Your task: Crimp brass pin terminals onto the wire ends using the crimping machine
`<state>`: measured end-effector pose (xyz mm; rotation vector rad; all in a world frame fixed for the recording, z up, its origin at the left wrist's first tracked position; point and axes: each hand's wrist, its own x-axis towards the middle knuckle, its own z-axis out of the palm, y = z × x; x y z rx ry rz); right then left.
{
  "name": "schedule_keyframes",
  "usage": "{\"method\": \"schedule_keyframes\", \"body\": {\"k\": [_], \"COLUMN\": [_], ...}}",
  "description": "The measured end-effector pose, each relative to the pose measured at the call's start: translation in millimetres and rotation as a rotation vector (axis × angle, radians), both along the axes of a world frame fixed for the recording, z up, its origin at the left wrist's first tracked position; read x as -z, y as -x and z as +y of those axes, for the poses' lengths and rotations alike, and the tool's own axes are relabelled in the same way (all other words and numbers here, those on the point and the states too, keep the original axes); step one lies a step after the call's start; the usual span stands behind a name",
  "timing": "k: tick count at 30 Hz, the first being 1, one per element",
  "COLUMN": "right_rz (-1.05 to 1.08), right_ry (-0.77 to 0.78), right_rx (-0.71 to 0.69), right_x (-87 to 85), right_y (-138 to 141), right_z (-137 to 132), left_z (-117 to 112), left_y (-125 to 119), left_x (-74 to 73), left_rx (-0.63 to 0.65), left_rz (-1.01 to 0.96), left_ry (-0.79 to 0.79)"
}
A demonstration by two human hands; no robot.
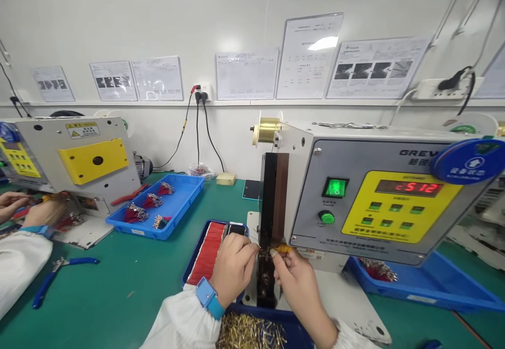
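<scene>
My left hand [235, 266], with a blue wrist strap [209, 296], is closed in a pinch at the working slot of a crimping machine [315, 196]. From the other side my right hand [298, 280] pinches at the same spot, a yellow-orange cover [282, 248] showing at its fingers. A tiny brass-coloured bit shows between the fingertips; what each hand grips is too small to name. Below them lies a dark blue tray of small brass terminals [252, 332]. Left of the slot, a tray holds rows of short red wires [207, 252], with black ones behind.
A blue tray [189, 194] with bundles of red wires stands at left, another blue tray [437, 291] at right. Blue-handled cutters [59, 273] lie on the green table [118, 291]. A co-worker's hands [43, 212] are at a second machine [94, 165].
</scene>
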<state>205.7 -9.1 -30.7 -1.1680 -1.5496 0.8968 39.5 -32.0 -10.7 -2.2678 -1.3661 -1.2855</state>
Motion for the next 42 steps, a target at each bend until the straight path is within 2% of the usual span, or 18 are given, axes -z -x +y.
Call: {"method": "schedule_keyframes", "body": {"k": [4,8,11,14,17,23,26,29,32,35,37,39,42], "right_rz": [-0.081,-0.274,-0.402,-0.529,-0.608,-0.611,-0.658,-0.722,-0.797,-0.839,-0.854,-0.862,-0.838], "right_ry": [0.006,0.022,0.03,0.041,0.006,-0.118,-0.189,-0.256,-0.281,-0.248,-0.221,-0.216,-0.225], "right_rx": [-0.007,-0.026,-0.028,-0.072,-0.128,-0.056,-0.195,-0.451,-0.626,-0.625,-0.587,-0.568,-0.562], "right_x": [-16.5,-34.4,-34.7,-25.9,-21.2,-28.0,-25.4,-18.6,-13.5,-14.5,-17.8,-21.5,-25.5], "right_y": [-6,-46,-81,-96,-93,-77,-57,-33,-17,-15,-19,-25,-31], "right_z": [0,6,9,9,9,-4,-26,-49,-62,-64,-64,-63,-62], "left_z": [1,4,6,6,6,7,8,6,-7,-33,-55,-76,-102], "left_y": [1,2,2,1,0,-1,-1,0,0,0,-1,-1,1], "left_x": [0.6,3.5,6.4,8.1,8.0,7.3,8.1,6.1,-1.8,-11.5,-13.4,-7.5,17.0], "left_rx": [0.021,0.022,0.026,0.035,0.037,0.049,0.046,0.037,0.035,0.025,0.036,0.063,0.119], "left_rz": [-0.034,-0.074,-0.101,-0.133,-0.163,-0.164,-0.16,-0.165,-0.209,-0.236,-0.18,-0.051,0.247], "left_ry": [-0.004,0.0,0.044,0.117,0.159,0.161,0.175,0.188,0.209,0.25,0.303,0.349,0.302]}}
